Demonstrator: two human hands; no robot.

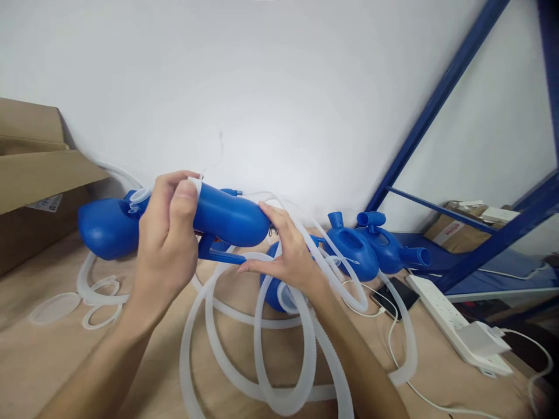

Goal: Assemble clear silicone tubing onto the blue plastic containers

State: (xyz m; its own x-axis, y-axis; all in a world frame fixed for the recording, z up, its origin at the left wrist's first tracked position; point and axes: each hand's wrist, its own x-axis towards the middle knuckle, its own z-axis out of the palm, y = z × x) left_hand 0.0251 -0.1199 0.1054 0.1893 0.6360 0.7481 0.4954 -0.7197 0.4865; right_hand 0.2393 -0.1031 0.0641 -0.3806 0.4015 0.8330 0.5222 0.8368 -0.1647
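"Jug point(231, 216), blue and shiny! Where is it?"

"It is up over the counter point(26, 364), lying on its side between the left hand point(168, 233) and the right hand point(292, 250)."

"How do the hands hold it?"

"The left one curls round the end with the white rim point(195, 187), and its thumb presses on top. The right one is spread wide. Its fingers touch the round end, and its thumb is by the blue handle point(225, 256) below."

"What is that wiggly stuff?"

"A long, cloudy hose point(286, 401). It makes big loops on the counter, under the jug and the right arm."

"Any more jugs?"

"Yes! One blue jug point(107, 227) is on the left, near a brown box point(41, 180). Two more jugs point(353, 256) sit on the right, near a black phone point(395, 298) and a long white plug strip point(449, 317)."
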